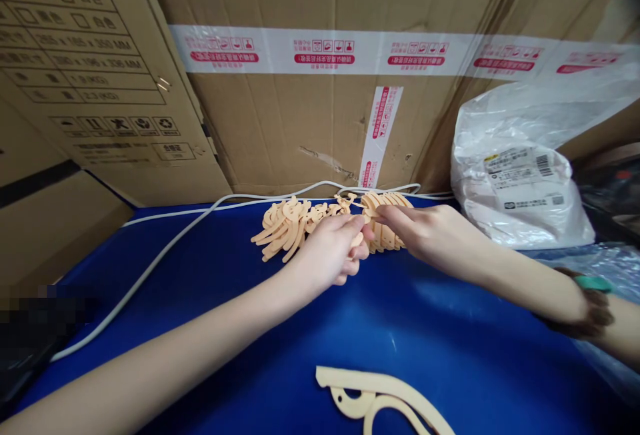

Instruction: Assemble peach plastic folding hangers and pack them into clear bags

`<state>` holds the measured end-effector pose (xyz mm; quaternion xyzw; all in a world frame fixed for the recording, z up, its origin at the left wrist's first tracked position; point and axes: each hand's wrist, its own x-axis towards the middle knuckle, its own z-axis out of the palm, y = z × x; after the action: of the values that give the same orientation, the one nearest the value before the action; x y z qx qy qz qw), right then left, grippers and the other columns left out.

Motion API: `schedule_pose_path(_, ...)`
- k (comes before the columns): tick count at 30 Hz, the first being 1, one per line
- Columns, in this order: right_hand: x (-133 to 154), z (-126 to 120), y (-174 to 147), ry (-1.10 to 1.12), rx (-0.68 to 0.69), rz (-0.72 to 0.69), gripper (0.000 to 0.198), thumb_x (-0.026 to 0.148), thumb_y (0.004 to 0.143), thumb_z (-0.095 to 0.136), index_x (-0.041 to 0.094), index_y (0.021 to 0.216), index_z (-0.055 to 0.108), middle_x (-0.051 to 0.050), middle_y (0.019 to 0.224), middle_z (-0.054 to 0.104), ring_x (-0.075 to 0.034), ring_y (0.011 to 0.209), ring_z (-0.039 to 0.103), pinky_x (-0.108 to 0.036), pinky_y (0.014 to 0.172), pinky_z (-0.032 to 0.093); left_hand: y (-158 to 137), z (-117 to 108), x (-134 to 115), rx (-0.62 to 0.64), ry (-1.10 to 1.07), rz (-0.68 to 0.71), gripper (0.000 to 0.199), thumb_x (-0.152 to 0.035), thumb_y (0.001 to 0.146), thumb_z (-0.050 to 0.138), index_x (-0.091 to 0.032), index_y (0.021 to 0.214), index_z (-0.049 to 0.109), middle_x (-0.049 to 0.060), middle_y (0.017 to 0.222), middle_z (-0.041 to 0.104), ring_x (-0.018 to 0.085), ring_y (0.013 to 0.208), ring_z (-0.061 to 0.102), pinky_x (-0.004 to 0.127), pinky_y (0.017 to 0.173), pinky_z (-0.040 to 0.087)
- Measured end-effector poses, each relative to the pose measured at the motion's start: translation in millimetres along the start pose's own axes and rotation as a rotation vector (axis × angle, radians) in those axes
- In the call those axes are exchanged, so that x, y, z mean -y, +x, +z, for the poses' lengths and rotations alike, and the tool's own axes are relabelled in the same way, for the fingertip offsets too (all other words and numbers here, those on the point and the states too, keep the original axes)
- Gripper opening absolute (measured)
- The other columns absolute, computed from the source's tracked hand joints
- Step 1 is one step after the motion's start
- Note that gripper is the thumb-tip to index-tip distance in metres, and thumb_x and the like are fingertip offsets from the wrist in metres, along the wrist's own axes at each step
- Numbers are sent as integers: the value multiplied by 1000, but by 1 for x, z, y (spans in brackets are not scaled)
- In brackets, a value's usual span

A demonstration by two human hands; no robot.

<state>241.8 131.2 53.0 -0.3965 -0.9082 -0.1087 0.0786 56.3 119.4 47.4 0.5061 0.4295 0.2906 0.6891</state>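
My left hand [340, 248] is closed around a small beige plastic piece [357, 240], most of which its fingers hide. Just to the right, my right hand [425, 225] has its fingers pinched together at the same piece, in front of a row of matching beige pieces [387, 240] stacked side by side. Left of the hands lies a loose pile of curved beige pieces [283, 225], with smaller hook-like pieces [343, 205] behind. Close to me, a larger curved beige part [385, 385] resembling a hanger arm lies on the blue surface [240, 368], cut off by the frame's lower edge.
Large cardboard boxes [300, 122] wall off the back and left. A white cable [165, 248] runs along the back and down the left side. At the right stands a white plastic bag [520, 215] with labels, beside clear wrap [600, 275].
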Motion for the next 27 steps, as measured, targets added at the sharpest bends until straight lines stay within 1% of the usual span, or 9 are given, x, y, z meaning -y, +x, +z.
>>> schedule_pose_path(3,-6,2,7,434,45,188,22,19,92,35,18,85,55,-2,60,62,-14,45,54,-27,48,36,1,-4,4,-126,232,197,27,-36,98,37,-20,78,47,-6,57,40,8,45,37,17,43,29)
schedule_pose_path(5,-16,2,12,685,-29,336,30,33,97,33,21,76,51,1,55,55,-13,45,52,-26,49,39,3,-17,1,-242,567,363,31,-39,97,33,-21,81,52,-3,64,50,11,56,48,20,51,36)
schedule_pose_path(6,-23,1,14,739,-86,393,34,38,98,33,22,75,50,1,56,53,-13,47,52,-26,50,39,5,-27,-2,-285,671,376,34,-37,97,30,-20,80,54,-2,66,54,13,58,52,22,53,38)
schedule_pose_path(10,-43,-1,13,544,-232,423,36,45,98,35,21,87,59,0,64,54,-16,59,53,-29,56,38,17,-75,-15,-400,883,350,30,-28,89,40,-18,74,63,3,74,62,20,76,57,28,65,39)
schedule_pose_path(15,-48,8,-1,106,-378,225,26,37,97,43,19,94,60,-6,81,65,-19,73,60,-29,59,41,28,-113,-5,-547,1122,373,16,-30,85,52,-17,83,62,5,80,65,23,80,57,32,70,39)
schedule_pose_path(18,-48,19,-12,-137,-383,0,16,24,96,46,16,94,60,-8,86,69,-20,78,64,-29,61,43,29,-109,2,-590,1263,459,17,-26,87,52,-15,96,60,9,95,64,26,92,54,36,81,41)
schedule_pose_path(21,-46,29,-20,-265,-307,-169,16,15,96,45,14,97,61,-9,94,72,-21,83,66,-30,66,47,33,-91,1,-503,1400,583,21,-25,92,49,-13,106,60,10,106,62,26,103,51,38,90,40)
schedule_pose_path(25,-39,34,-24,-174,-225,-153,19,16,96,44,15,100,62,-10,107,70,-22,92,67,-31,72,51,51,-61,-3,-273,1563,705,23,-25,96,47,-14,109,62,9,115,62,24,112,48,36,97,37)
schedule_pose_path(27,-35,35,-25,-103,-192,-119,20,16,96,44,16,103,63,-10,109,70,-23,96,66,-31,73,53,65,-51,-4,-217,1620,726,24,-25,96,48,-12,108,64,11,116,61,25,113,48,37,96,37)
